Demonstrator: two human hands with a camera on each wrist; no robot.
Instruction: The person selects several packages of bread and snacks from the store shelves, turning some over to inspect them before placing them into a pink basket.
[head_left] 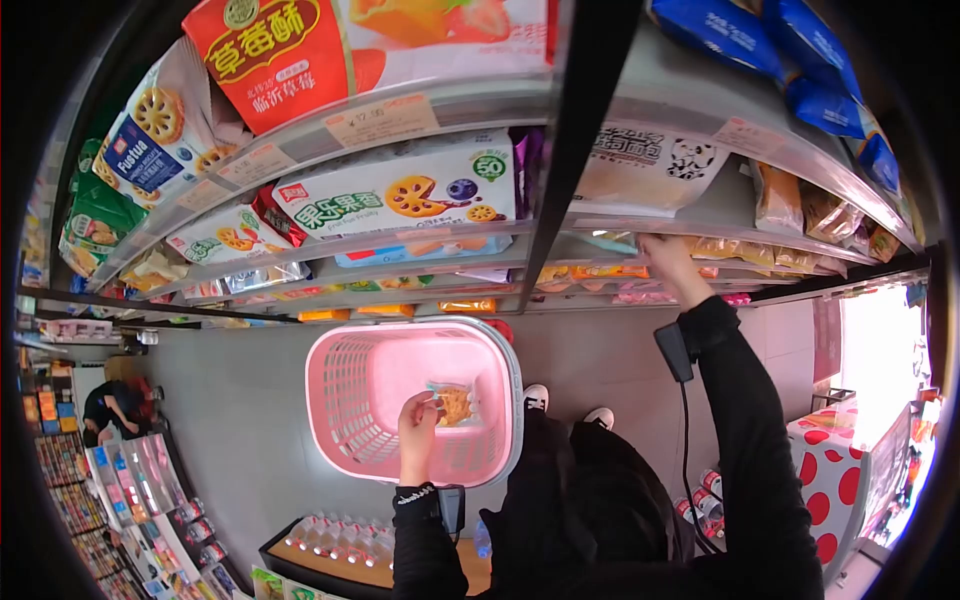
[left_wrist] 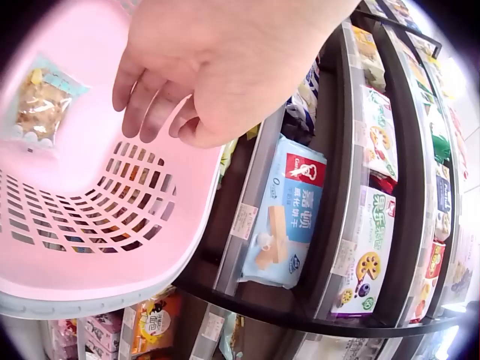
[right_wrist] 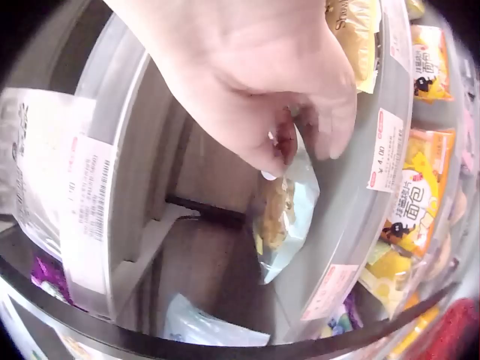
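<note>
My left hand (head_left: pixel 416 418) hovers over a pink plastic basket (head_left: pixel 335 400), fingers loosely extended and holding nothing. A small clear packet of golden snacks (head_left: pixel 454 405) lies on the basket floor beside it. The left wrist view shows this packet (left_wrist: pixel 39 105) apart from the fingers of the left hand (left_wrist: pixel 150 112), inside the basket (left_wrist: pixel 82 247). My right hand (head_left: pixel 664 256) reaches into a middle shelf. In the right wrist view the right hand (right_wrist: pixel 307 142) pinches the top of a clear snack packet (right_wrist: pixel 289 214) standing on that shelf.
Grey shelves (head_left: pixel 430 240) with price tags hold many snack bags, among them a white fruit-biscuit bag (head_left: pixel 400 195) and a blue wafer pack (left_wrist: pixel 289 210). A black upright (head_left: pixel 560 150) divides the shelving. A red-dotted stand (head_left: pixel 835 470) is at right, bottles (head_left: pixel 340 540) below, a person (head_left: pixel 110 410) far left.
</note>
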